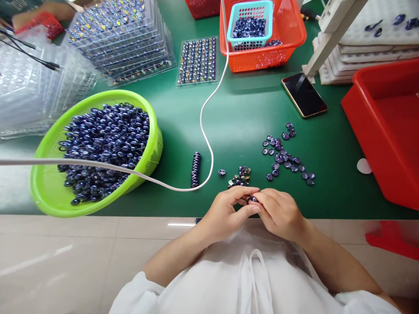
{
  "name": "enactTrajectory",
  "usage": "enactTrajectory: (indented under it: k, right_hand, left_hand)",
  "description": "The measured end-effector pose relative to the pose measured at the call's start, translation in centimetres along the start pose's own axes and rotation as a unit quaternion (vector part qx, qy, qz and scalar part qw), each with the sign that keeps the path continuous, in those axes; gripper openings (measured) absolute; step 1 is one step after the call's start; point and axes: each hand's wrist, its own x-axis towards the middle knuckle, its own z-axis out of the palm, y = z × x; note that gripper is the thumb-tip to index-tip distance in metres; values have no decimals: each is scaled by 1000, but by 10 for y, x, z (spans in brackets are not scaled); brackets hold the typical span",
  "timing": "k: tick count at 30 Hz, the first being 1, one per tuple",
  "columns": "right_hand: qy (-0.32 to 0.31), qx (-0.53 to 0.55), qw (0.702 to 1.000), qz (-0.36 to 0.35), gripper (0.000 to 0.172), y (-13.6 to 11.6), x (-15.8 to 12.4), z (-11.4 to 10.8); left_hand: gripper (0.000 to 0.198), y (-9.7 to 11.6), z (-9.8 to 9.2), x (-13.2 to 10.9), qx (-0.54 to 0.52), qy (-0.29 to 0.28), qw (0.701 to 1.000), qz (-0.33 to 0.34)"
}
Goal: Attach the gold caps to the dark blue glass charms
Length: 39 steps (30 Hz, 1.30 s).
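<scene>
My left hand [229,211] and my right hand [278,211] meet at the near edge of the green table [248,113]. Together their fingertips pinch a small dark blue glossy bead [252,199]. Just beyond the fingers lies a little heap of beads with shiny bits [241,176]. A single bead [221,172] lies left of it. A stacked row of beads [195,169] lies further left. Loose blue beads [286,157] are scattered to the right.
A green basket [49,192] full of blue beads sits at left, a white cable [206,131] crossing it. Stacked clear trays [124,39], one filled tray [198,60], an orange basket [288,39] holding a teal one, a phone [304,94] and a red bin [386,126] surround the work area.
</scene>
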Motion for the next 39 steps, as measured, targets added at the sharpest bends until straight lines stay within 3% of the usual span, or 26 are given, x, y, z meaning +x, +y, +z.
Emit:
enactTrajectory:
  k: [5, 12, 16, 19, 23, 26, 28, 31, 34, 39]
  right_hand:
    - [-8, -13, 1000, -15, 19, 0, 0, 2]
    - [10, -6, 1000, -29, 21, 0, 1, 4]
    - [36, 16, 999, -17, 35, -2, 0, 2]
    - [44, 42, 998, 4, 53, -3, -2, 1]
    - [31, 83, 996, 2, 62, -2, -3, 2]
    - [10, 118, 993, -13, 61, -3, -4, 3]
    - [-16, 137, 990, -9, 61, -3, -5, 0]
    - [-33, 114, 992, 46, 53, 2, -4, -6]
    - [-28, 47, 993, 100, 35, 6, 1, -8]
    - [-84, -40, 991, 96, 20, 5, 18, 6]
  left_hand:
    - [25, -1, 0, -1, 27, 5, 999, 27]
    - [27, -6, 1, -1, -23, 15, 1000, 5]
    - [37, -6, -3, 0, -113, 17, 993, -16]
    - [48, -4, -9, 2, -209, -13, 977, -43]
    - [23, -3, -17, 1, -262, -47, 959, -102]
    - [17, -5, -23, -4, -225, -43, 967, -113]
    - [14, -5, -27, -8, -143, -27, 986, -82]
    - [7, -4, -35, -15, 24, 38, 999, 17]
    - [4, -4, -42, -19, 115, 104, 981, 114]
    - [10, -5, -49, -23, 169, 157, 952, 199]
